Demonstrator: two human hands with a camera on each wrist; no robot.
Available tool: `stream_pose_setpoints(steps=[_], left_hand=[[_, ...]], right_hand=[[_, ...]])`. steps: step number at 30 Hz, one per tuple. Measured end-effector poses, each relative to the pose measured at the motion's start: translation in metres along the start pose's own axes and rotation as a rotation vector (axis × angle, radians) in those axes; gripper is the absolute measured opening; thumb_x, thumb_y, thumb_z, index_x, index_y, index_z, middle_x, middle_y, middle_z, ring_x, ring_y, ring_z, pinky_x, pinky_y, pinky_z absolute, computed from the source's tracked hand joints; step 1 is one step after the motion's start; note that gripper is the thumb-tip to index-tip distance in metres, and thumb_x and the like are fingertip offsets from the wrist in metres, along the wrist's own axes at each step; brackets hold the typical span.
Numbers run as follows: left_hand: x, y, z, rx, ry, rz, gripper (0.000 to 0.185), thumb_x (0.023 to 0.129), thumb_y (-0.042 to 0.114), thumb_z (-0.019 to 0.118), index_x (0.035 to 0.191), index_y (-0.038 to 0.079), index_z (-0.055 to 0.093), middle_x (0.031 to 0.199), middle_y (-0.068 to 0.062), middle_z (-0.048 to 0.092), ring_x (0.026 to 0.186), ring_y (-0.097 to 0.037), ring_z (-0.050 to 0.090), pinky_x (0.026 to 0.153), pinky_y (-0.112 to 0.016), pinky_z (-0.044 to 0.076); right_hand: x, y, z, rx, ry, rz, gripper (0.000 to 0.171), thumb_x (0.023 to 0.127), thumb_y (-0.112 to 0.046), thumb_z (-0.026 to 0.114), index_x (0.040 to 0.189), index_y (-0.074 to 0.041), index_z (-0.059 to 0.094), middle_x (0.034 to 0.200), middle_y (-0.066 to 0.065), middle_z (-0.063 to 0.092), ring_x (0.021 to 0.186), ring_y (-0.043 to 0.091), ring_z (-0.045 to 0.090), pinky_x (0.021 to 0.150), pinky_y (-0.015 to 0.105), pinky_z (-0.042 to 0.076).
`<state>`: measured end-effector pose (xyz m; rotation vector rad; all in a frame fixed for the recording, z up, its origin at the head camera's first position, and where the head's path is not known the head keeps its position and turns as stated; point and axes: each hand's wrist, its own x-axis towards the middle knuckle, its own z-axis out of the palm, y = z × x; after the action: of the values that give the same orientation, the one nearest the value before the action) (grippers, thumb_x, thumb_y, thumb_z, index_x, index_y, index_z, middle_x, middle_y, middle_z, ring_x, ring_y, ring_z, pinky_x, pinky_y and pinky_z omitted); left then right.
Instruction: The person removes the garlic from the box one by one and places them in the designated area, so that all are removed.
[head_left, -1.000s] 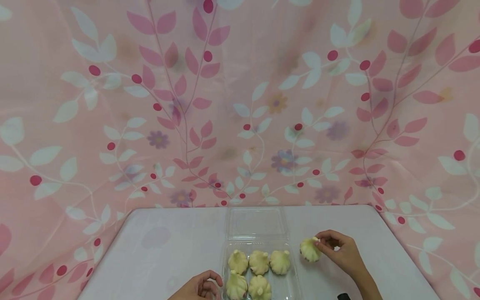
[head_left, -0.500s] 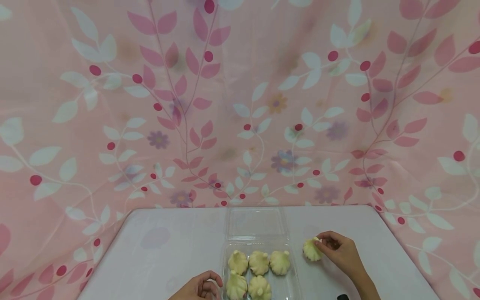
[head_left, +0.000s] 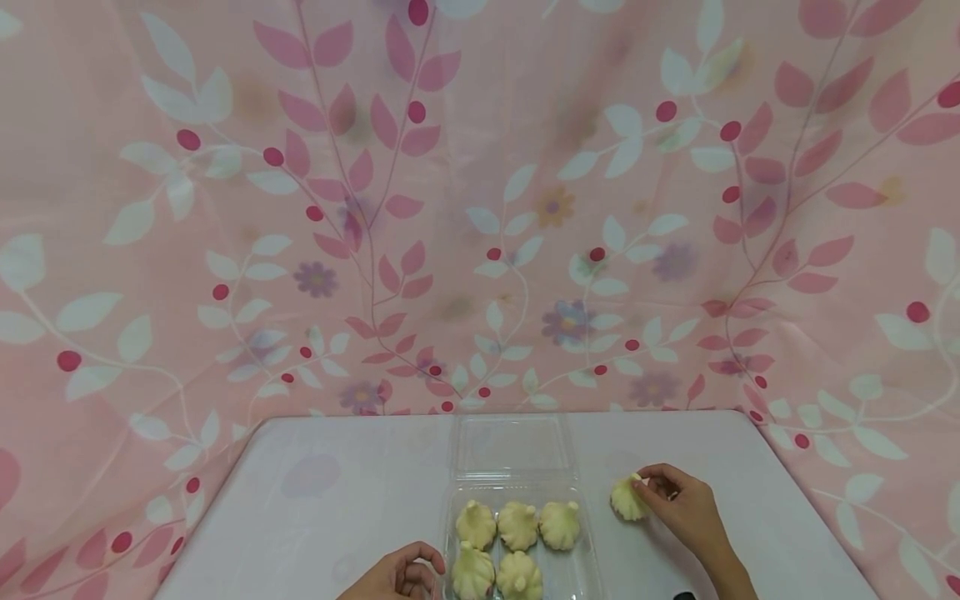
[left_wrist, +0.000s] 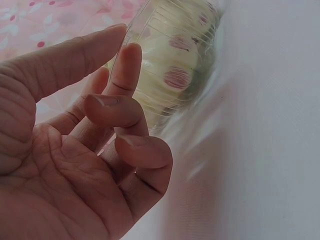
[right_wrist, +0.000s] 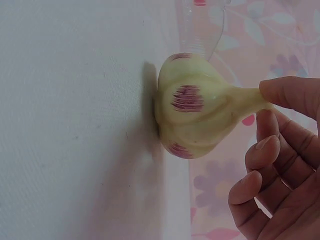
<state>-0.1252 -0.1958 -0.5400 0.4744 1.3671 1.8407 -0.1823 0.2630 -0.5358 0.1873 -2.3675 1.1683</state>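
My right hand [head_left: 684, 502] pinches a garlic bulb [head_left: 628, 498] by its stem between thumb and fingertips, to the right of the box. In the right wrist view the pale garlic bulb [right_wrist: 192, 107] has purple streaks, and its base is right at the table surface. A clear plastic box [head_left: 587, 575] lies with its lid open at the front middle, holding several more garlic bulbs [head_left: 518, 525]. At the box's left side, my left hand [head_left: 405, 572] pinches the rim with thumb and index finger. Its other fingers curl loosely outside the box wall in the left wrist view.
The box's clear lid [head_left: 514, 446] lies back toward the far edge of the white table [head_left: 352, 475]. A small black object [head_left: 684, 596] shows at the bottom edge near the right forearm. Pink floral cloth [head_left: 480, 208] hangs behind the table.
My right hand has shifted the garlic bulb slightly to the right, away from the box. The left hand and the box stay in place.
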Motion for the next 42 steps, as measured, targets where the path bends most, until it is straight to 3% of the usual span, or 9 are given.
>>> stream_pose_setpoints(steps=[24, 35, 42], left_hand=[[0.0, 0.0, 0.004, 0.0, 0.016, -0.006, 0.033, 0.09, 0.001, 0.053, 0.122, -0.002, 0.043, 0.095, -0.003, 0.064, 0.063, -0.003, 0.051, 0.062, -0.021, 0.044], [-0.001, 0.004, 0.005, -0.04, -0.002, -0.011, 0.03, 0.092, 0.001, 0.049, 0.122, -0.001, 0.043, 0.093, -0.001, 0.062, 0.067, -0.006, 0.053, 0.068, -0.025, 0.046], [-0.001, 0.002, 0.002, -0.025, -0.018, 0.009, 0.032, 0.092, 0.0, 0.05, 0.123, -0.004, 0.041, 0.094, -0.003, 0.062, 0.068, -0.005, 0.055, 0.066, -0.024, 0.047]], right_hand=[[-0.001, -0.007, 0.002, -0.043, -0.044, 0.04, 0.019, 0.072, -0.024, 0.081, 0.084, -0.02, 0.067, 0.063, -0.008, 0.054, 0.053, 0.007, 0.049, 0.047, 0.019, 0.038], [0.001, -0.028, -0.002, 0.022, -0.041, -0.072, 0.017, 0.073, -0.019, 0.08, 0.085, -0.019, 0.068, 0.063, -0.009, 0.053, 0.052, 0.007, 0.046, 0.047, 0.019, 0.037], [0.002, -0.065, -0.009, 0.102, -0.077, -0.139, 0.019, 0.073, -0.007, 0.079, 0.087, -0.012, 0.068, 0.064, -0.005, 0.056, 0.051, 0.009, 0.048, 0.045, 0.022, 0.04]])
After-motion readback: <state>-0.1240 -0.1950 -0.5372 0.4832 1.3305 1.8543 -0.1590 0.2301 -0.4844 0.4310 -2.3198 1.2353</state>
